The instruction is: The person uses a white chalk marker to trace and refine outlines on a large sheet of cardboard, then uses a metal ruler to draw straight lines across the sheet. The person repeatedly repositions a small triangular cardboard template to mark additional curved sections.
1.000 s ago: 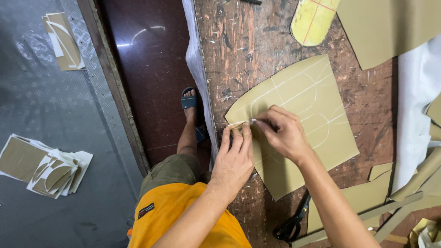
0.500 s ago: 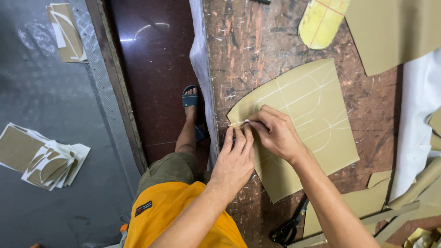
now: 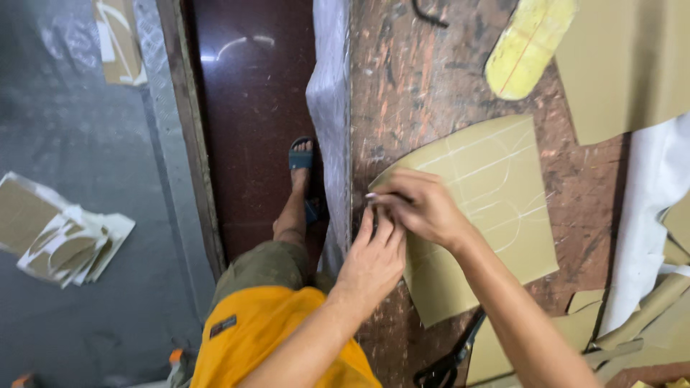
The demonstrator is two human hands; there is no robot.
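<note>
Where both hands meet | left hand (image 3: 374, 259) flat, right hand (image 3: 420, 208) pinching | tan sheet (image 3: 489, 215) edge beneath them

We see bare forearms, a yellow-orange shirt (image 3: 280, 338) with a small dark tag, olive shorts (image 3: 262, 264) and a blue sandal (image 3: 302, 159).

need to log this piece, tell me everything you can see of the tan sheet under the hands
The tan sheet is a flat, roughly four-sided piece that looks like thin card or leatherboard, olive-tan, marked with pale straight lines and curved outlines. It lies flat on the scarred reddish-brown worktable, one corner near the table's edge. The left hand and right hand press together on that near corner. Its lower edge overlaps other tan pieces.
</note>
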